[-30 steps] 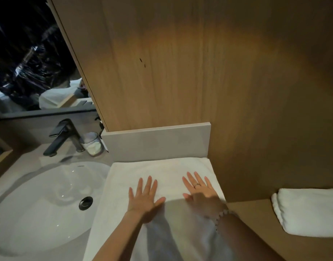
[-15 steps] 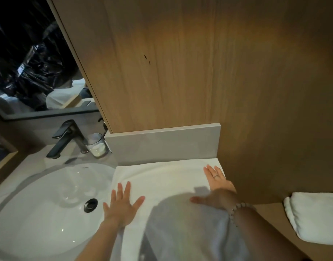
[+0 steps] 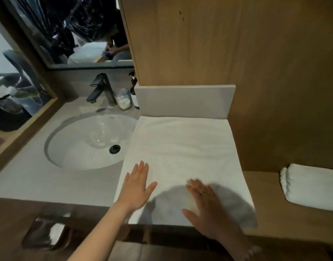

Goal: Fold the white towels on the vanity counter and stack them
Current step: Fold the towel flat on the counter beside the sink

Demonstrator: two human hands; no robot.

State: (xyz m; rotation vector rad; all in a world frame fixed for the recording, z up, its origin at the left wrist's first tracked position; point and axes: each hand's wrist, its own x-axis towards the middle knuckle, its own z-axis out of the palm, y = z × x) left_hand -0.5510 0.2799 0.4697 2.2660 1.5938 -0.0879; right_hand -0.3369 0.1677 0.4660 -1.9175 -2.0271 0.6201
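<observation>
Beside the sink (image 3: 82, 147), a white towel (image 3: 182, 147) lies spread on the counter (image 3: 30, 181). The left hand (image 3: 136, 189) and right hand (image 3: 205, 206) press its near end, fingers (image 3: 142, 169) straight, gripping nothing; the right is blurred. This looks like smoothing. Next, pinch the near corners and fold.

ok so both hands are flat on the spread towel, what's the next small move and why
Probably pinch the near edge of the spread towel with both hands and carry it toward the backsplash, folding it in half. The left hand and right hand lie flat and open on its near part, the cloth looks smooth, and a folded towel already sits to the right.
</observation>
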